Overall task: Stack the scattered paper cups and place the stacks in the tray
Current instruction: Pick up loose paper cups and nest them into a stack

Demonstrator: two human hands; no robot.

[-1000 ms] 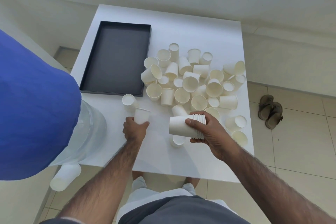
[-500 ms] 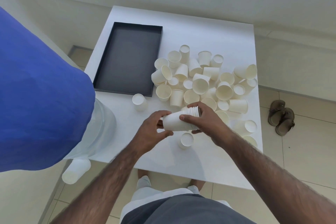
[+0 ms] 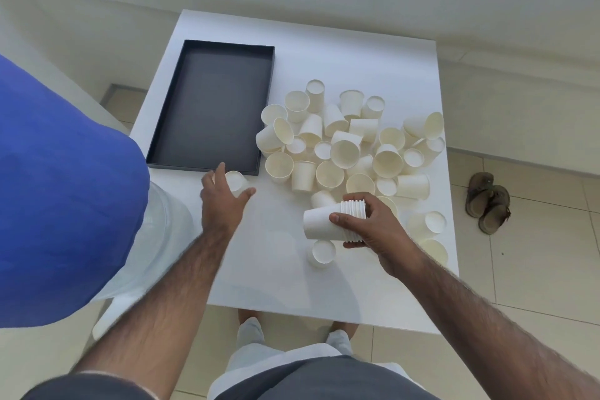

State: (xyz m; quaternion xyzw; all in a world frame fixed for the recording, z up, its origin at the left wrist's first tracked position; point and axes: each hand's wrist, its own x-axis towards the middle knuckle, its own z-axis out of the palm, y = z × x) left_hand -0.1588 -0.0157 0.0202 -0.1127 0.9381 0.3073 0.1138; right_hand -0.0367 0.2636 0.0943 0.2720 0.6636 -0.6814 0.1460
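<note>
My right hand holds a stack of nested white paper cups lying sideways, bases to the left, above the white table. My left hand is spread with fingers apart around a lone upside-down cup just in front of the black tray; I cannot tell if it touches the cup. The tray holds nothing. A heap of scattered cups covers the table's middle right. One upside-down cup stands under the stack.
A blue-capped clear water jug stands close at the left of the table. One cup lies on the floor below it. A pair of sandals rests on the tiled floor to the right.
My left hand has left the stack after adding a cup and has moved left and forward to the lone cup by the tray. My right hand still holds the stack.
</note>
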